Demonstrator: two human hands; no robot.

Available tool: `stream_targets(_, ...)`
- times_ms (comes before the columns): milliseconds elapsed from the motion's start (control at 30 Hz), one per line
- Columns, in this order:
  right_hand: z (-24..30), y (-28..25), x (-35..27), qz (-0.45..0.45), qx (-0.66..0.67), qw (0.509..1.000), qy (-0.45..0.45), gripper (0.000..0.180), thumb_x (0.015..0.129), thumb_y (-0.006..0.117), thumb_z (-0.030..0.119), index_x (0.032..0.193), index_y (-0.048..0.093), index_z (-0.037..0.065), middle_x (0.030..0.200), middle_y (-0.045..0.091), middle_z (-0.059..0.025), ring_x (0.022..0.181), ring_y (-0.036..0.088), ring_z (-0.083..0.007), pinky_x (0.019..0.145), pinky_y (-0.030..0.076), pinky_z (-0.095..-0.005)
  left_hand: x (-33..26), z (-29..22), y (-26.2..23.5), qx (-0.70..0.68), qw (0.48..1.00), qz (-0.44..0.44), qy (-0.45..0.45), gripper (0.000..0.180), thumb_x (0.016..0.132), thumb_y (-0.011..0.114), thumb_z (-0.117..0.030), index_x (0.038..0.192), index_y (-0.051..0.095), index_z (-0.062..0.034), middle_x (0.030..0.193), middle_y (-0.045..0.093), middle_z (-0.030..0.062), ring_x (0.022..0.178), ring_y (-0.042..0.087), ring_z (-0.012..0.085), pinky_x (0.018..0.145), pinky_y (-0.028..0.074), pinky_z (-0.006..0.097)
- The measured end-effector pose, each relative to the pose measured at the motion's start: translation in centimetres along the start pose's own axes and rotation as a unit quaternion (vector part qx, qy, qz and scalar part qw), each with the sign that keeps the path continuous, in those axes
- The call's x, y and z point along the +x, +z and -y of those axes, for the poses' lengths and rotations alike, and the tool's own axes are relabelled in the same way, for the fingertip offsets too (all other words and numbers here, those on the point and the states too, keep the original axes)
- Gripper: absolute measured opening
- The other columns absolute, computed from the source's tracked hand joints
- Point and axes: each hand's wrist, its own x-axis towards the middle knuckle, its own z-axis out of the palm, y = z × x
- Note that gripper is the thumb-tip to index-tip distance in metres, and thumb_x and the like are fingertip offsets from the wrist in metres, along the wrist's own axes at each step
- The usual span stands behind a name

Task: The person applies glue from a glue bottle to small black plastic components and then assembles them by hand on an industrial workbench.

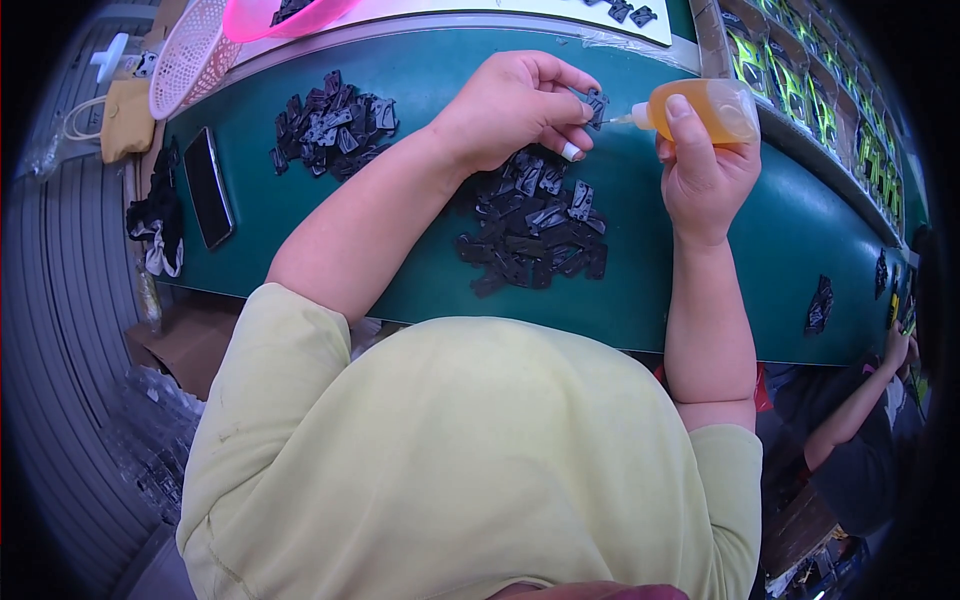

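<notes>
Between the thumb and fingers of my left hand (515,108) is a small black plastic part (597,106). White tape wraps one of that hand's fingertips. My right hand (708,175) grips a squeeze bottle (725,110) of amber liquid, tipped sideways. Its thin nozzle points left and reaches the black part or stops just short of it; I cannot tell which. Below my left hand lies a loose pile of similar black parts (535,235) on the green tabletop (630,290). A second pile of black parts (335,125) sits farther left, beyond my left forearm.
A phone (207,188) lies at the table's left, beside dark cloth (160,210). Pink (285,18) and white (192,55) baskets stand at the far left. Boxes of black and yellow-green pieces (820,110) line the far right. Another person's arm (850,415) shows at the lower right.
</notes>
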Motion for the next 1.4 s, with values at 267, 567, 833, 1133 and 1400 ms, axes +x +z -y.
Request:
stream_targets(267, 0.3, 0.0, 0.2, -0.023, -0.018, 1.000, -0.006, 0.023, 0.083, 0.067, 0.011, 0.100, 0.056, 0.001, 0.082, 0.063, -0.0065, 0.059, 0.055, -0.0066, 0.049, 0.043, -0.0179, 0.1, -0.1, -0.1, 0.025, 1.000, 0.000, -0.001, 0.030, 0.084, 0.061, -0.004, 0.112, 0.056, 0.0062, 0.086, 0.063, 0.0102, 0.071, 0.066, 0.0165, 0.065, 0.057, 0.027)
stream_targets(567, 1.4, 0.2, 0.8, -0.126, 0.122, 0.984, 0.037, 0.012, 0.083, 0.063, 0.009, 0.091, 0.056, 0.003, 0.079, 0.061, -0.0067, 0.053, 0.049, -0.0071, 0.045, 0.039, -0.0182, 6.8, -2.6, -2.3, 0.169, 0.961, -0.168, 0.142, 0.022, 0.083, 0.064, -0.012, 0.097, 0.062, 0.0043, 0.078, 0.064, 0.0106, 0.070, 0.064, 0.0159, 0.060, 0.052, 0.026)
stream_targets(833, 1.0, -1.0, 1.5, -0.119, 0.143, 0.982, 0.028, 0.014, 0.083, 0.064, 0.008, 0.093, 0.056, 0.003, 0.081, 0.061, -0.0061, 0.053, 0.047, -0.0070, 0.046, 0.039, -0.0187, 5.3, -5.8, -1.3, 0.440, 0.848, -0.211, 0.205, 0.023, 0.077, 0.065, -0.023, 0.087, 0.070, -0.0034, 0.083, 0.066, 0.0214, 0.082, 0.067, 0.0293, 0.076, 0.050, 0.040)
stream_targets(1133, 0.9, 0.0, 0.8, -0.098, 0.145, 0.984, 0.044, 0.016, 0.083, 0.065, 0.009, 0.095, 0.056, 0.003, 0.082, 0.060, -0.0062, 0.053, 0.048, -0.0071, 0.047, 0.040, -0.0184, -2.9, -1.4, -2.5, 0.569, 0.818, -0.080, 0.012, 0.027, 0.072, 0.075, -0.026, 0.074, 0.064, -0.0012, 0.068, 0.063, 0.0075, 0.064, 0.059, 0.0159, 0.060, 0.047, 0.030)
stream_targets(1400, 0.8, 0.9, -0.6, -0.036, 0.094, 0.995, 0.027, 0.012, 0.085, 0.062, 0.007, 0.096, 0.056, 0.003, 0.080, 0.061, -0.0062, 0.054, 0.051, -0.0085, 0.052, 0.044, -0.0215, -3.4, -0.7, -1.2, 0.237, 0.968, -0.081, -0.019, 0.018, 0.077, 0.071, -0.010, 0.087, 0.062, 0.0022, 0.072, 0.064, 0.0059, 0.060, 0.061, 0.0119, 0.053, 0.047, 0.021)
